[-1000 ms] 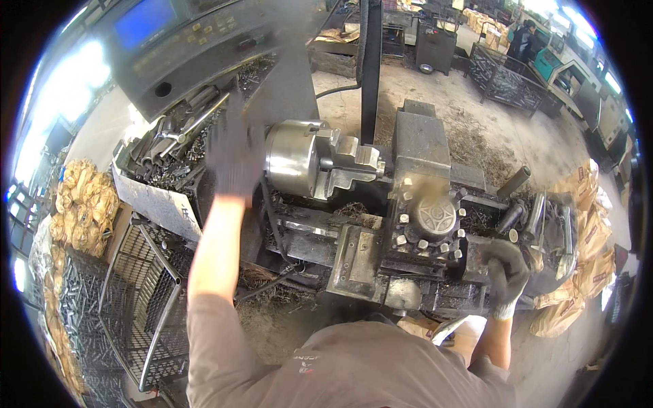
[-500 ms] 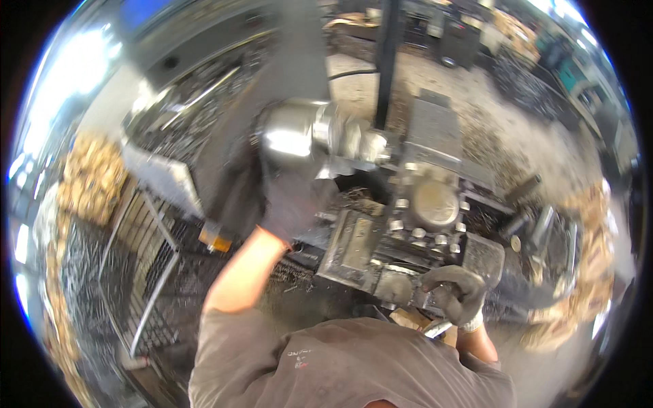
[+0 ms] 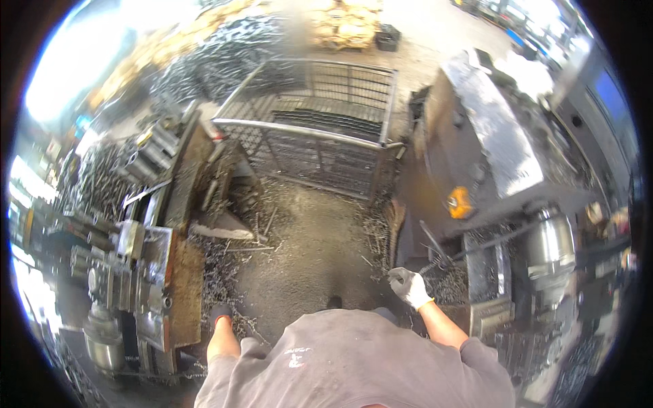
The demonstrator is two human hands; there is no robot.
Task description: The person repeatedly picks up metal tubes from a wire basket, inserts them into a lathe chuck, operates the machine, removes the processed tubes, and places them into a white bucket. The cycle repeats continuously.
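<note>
My right hand (image 3: 409,287), in a pale glove with grey fingertips, hangs low over the floor on the right. Its fingers are curled in, and nothing shows in them. It is nearest to the metal shavings (image 3: 449,282) beside the machine on the right. My left hand (image 3: 220,313) hangs on the left in a dark glove with a reddish cuff; its fingers are hidden. Close by lie more shavings (image 3: 228,279). Neither hand touches a machine.
Ahead stands a wire mesh cage (image 3: 306,132) with dark bars inside. At left is a machine (image 3: 153,279) with a tool block and metal cylinders. A shiny cylindrical chuck (image 3: 551,241) and an orange-yellow object (image 3: 460,202) are on the right. Shavings edge the floor (image 3: 299,238).
My view has turned left, from the machine with the chuck to the mesh cage. Both hands have come away from the machine; the right has left its handle, and both now hang low.
</note>
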